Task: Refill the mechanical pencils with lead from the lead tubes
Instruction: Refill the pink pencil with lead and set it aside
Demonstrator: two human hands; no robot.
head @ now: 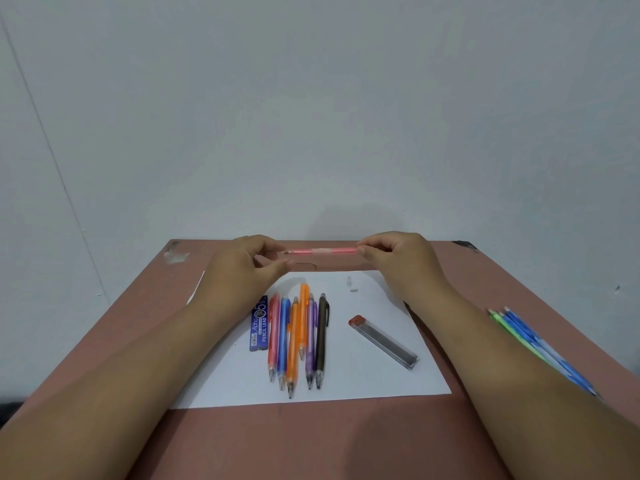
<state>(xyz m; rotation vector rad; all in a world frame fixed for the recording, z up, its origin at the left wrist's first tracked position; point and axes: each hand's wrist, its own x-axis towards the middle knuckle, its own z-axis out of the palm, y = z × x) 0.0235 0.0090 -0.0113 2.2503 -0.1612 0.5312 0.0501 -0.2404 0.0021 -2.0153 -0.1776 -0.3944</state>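
A pink mechanical pencil (320, 251) is held level above the far part of the table, tip to the left. My right hand (398, 258) pinches its right end. My left hand (242, 265) has curled fingers at the tip end; whether they touch the tip I cannot tell. On a white sheet (363, 375) lie several mechanical pencils (298, 337) side by side, tips toward me. A blue lead pack (259, 323) lies left of them. A clear lead tube with a red cap (382, 341) lies to their right. Two small white pieces (351, 285) rest near the sheet's far edge.
The brown table (311, 441) stands against a pale wall (311, 116). A bundle of blue and green pencils (540, 348) lies at the right edge, partly behind my right forearm.
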